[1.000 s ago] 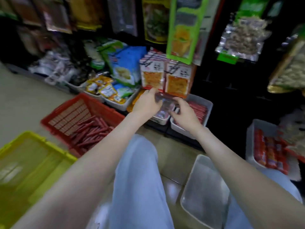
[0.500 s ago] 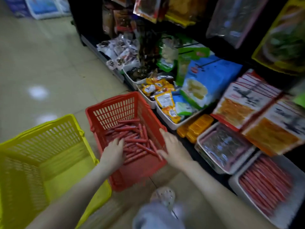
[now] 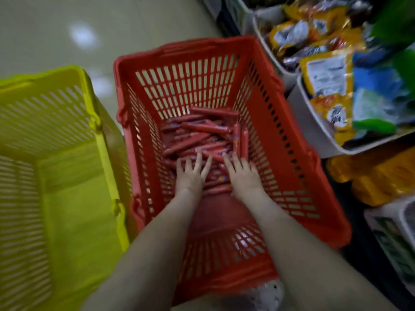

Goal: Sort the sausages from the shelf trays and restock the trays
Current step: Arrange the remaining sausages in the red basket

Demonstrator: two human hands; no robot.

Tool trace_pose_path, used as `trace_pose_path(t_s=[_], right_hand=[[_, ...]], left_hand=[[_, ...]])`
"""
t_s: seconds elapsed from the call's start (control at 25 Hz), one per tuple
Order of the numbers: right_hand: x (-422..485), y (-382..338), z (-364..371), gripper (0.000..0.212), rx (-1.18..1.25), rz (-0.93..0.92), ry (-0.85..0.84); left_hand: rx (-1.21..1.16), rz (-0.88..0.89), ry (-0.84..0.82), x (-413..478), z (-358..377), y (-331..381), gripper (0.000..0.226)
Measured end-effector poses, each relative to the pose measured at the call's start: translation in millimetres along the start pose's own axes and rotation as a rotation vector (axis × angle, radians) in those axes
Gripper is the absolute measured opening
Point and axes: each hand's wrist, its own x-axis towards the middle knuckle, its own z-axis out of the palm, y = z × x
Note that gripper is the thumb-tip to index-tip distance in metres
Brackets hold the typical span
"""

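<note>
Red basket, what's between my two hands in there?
Red sausages from the pile fill the gap between left hand and right hand, in the head view.

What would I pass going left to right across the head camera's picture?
A yellow basket → red basket, with the sausages lying inside it → grey tray filled with snack packets.

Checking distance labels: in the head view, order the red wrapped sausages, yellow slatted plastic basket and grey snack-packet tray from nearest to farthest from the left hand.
1. Red wrapped sausages: under the left hand, touching.
2. Yellow slatted plastic basket: alongside, left.
3. Grey snack-packet tray: far right, by the shelf.
</note>
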Motion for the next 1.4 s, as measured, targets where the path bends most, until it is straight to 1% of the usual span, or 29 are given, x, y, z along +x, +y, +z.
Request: trace_pose_path(t_s=[0.04, 0.08, 0.12, 0.2, 0.32, 0.44, 0.52, 0.6, 0.68, 0.72, 0.76, 0.8, 0.92, 1.0, 1.08, 1.12, 1.2, 1.32, 1.4], right_hand=[[1.3, -3.3, 0.9, 0.069, -0.016, 0.009, 0.039], [3.3, -5.2, 0.6, 0.061, 0.006, 0.012, 0.036], [4.6, -6.5, -1.7, 0.058, 0.035, 0.004, 0.006], [3.3, -7.4, -4.1, 0.053, 0.057, -0.002, -0.08], [-0.2, -10.0, -3.8, 0.044, 0.056, 0.009, -0.112], [-6.5, -12.2, -7.6, 0.046, 0.041, -0.013, -0.14], [-12.4, -7.7, -16.9, 0.051, 0.046, -0.033, -0.139], [-22.0, -4.0, -28.9, 0.056, 0.084, -0.032, -0.158], [-29.2, -1.0, -46.3, 0.059, 0.142, -0.014, -0.153], [-33.5, 0.8, -60.2, 0.061, 0.166, -0.006, -0.12], [-39.3, 1.6, -75.6, 0.061, 0.183, -0.006, -0.069], [-46.9, 2.0, -92.3, 0.059, 0.19, -0.01, 0.008], [-88.1, 0.0, -149.6, 0.049, 0.184, -0.018, 0.228], [-127.3, 0.6, -185.7, 0.042, 0.15, -0.02, 0.431], [-174.8, 5.1, -217.9, 0.03, 0.108, -0.017, 0.589], [-205.4, 7.7, -234.3, 0.029, 0.083, -0.011, 0.62], [-261.8, 18.0, -256.8, 0.033, 0.058, 0.054, 0.631], [-361.4, 47.8, -269.0, 0.032, 0.111, 0.279, 0.65], [-431.5, 75.2, -255.0, 0.038, 0.178, 0.439, 0.562]], left_hand=[[0.004, -0.013, 0.017, 0.5, -0.1, 3.9, 0.074], [0.002, -0.025, 0.049, 2.1, -2.8, 7.1, 0.068], [-0.003, -0.025, 0.082, 2.9, -5.6, 9.8, 0.063], [-0.027, 0.006, 0.119, 2.1, -5.0, 13.4, 0.06], [-0.016, 0.035, 0.155, -5.0, 5.8, 15.6, 0.056], [0.088, 0.033, 0.267, -8.1, 0.4, 11.8, 0.048], [0.089, 0.066, 0.243, -5.9, -9.7, 7.9, 0.041], [0.054, 0.089, 0.184, -5.9, -23.0, 3.6, 0.038], [0.047, 0.099, 0.203, -11.5, -41.3, -2.7, 0.042], [0.066, 0.099, 0.245, -18.1, -55.4, -7.3, 0.039], [0.083, 0.093, 0.325, -28.8, -73.3, -13.5, 0.032], [0.091, 0.104, 0.399, -40.1, -92.6, -20.5, 0.026], [0.082, 0.127, 0.556, -85.1, -150.4, -37.0, 0.026], [0.041, 0.116, 0.683, -125.3, -193.3, -41.0, 0.024], [0.022, 0.142, 0.76, -170.8, -230.9, -36.1, 0.024], [0.033, 0.154, 0.827, -196.2, -249.1, -29.7, 0.024], [0.039, 0.199, 0.938, -241.3, -285.3, -11.5, 0.027], [0.034, 0.312, 0.98, -304.3, -329.8, 43.0, 0.035], [0.055, 0.379, 1.0, -342.1, -346.1, 86.8, 0.031]])
